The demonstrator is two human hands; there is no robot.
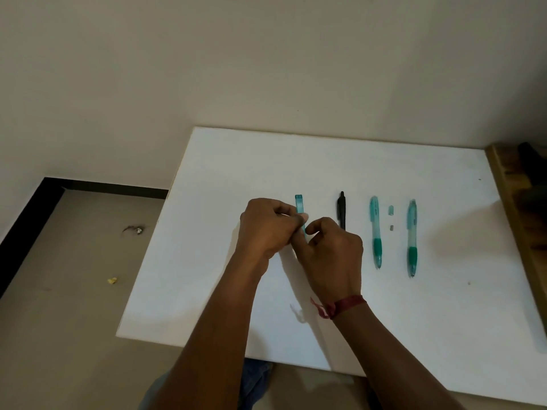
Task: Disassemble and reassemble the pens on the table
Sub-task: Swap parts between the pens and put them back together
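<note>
Both hands meet over the middle of the white table (pixel 325 161). My left hand (pixel 266 229) and my right hand (pixel 331 250) pinch a teal translucent pen (pixel 300 207), whose upper end sticks up past my fingers; its lower part is hidden by them. To the right lies a black pen (pixel 342 210), partly covered by my right hand. Further right lie two teal pens with green grips (pixel 376 232) (pixel 412 238), side by side. Between them sit a small clear cap piece (pixel 391 210) and a tiny grey part (pixel 391 228).
A wooden shelf edge (pixel 509 196) borders the table on the right, with a dark object on it. The wall rises behind the table. On the floor at left lie bits of debris (pixel 134 229) and a yellow scrap (pixel 112 280).
</note>
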